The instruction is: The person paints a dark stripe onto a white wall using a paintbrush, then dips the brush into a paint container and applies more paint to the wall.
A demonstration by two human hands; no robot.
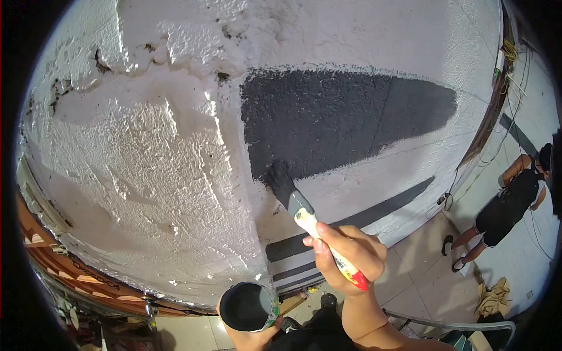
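Note:
My right hand (350, 257) is closed round the handle of a paintbrush (306, 217), which has a pale handle with a red end. Its dark, paint-covered bristles touch the lower left corner of a dark grey painted patch (328, 120) on the rough white wall (152, 152). Below it, my left hand (249, 336) holds a round cup (246, 306) of dark grey paint from underneath, close to the wall. Narrower grey stripes (374, 213) run across the wall under the patch.
Another person (506, 205) in dark clothes stands at the right on the tiled floor (410, 281). A metal rail (456, 323) curves along the lower right, near crumpled brown paper (494, 298). Cables hang at the right. Orange-brown beams (105, 279) lie at the lower left.

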